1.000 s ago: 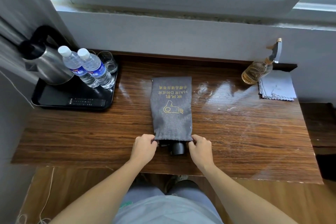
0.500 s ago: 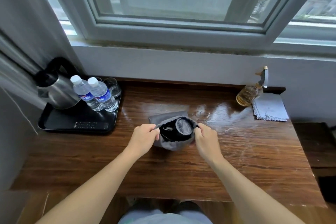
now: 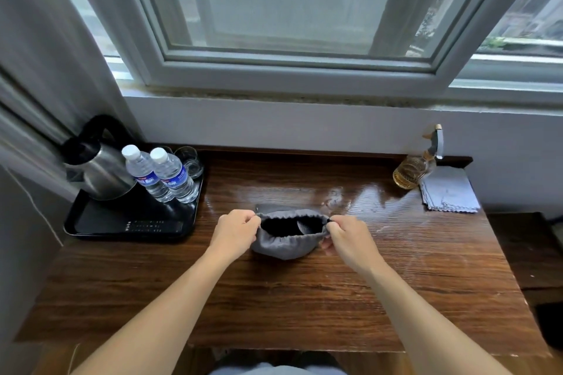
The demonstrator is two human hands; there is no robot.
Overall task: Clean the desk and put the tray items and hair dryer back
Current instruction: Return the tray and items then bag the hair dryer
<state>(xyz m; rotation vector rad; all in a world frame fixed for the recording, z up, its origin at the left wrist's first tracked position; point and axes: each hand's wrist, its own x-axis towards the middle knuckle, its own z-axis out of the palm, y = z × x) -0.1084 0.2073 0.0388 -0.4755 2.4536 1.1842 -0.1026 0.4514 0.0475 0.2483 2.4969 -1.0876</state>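
A grey drawstring hair dryer bag (image 3: 285, 245) is held upright over the middle of the wooden desk (image 3: 274, 298), its mouth facing me. Inside the opening I see the black hair dryer (image 3: 300, 226), mostly hidden by the fabric. My left hand (image 3: 236, 231) pinches the left side of the bag's rim and my right hand (image 3: 345, 236) pinches the right side, stretching the mouth wide. At the desk's left stands a black tray (image 3: 91, 227) with a steel kettle (image 3: 99, 172), two water bottles (image 3: 164, 175), glasses (image 3: 190, 158) and a black remote (image 3: 154, 226).
A spray bottle (image 3: 416, 166) with amber liquid stands at the back right corner beside a folded grey cloth (image 3: 447, 190). The desk surface shines wet behind the bag. A window and wall close the back; a grey curtain (image 3: 33, 70) hangs at the left.
The bag lay flat with the dryer's nozzle poking out; both hands raised it upright, and the dryer has sunk deeper inside. The rim is now pulled wider apart.
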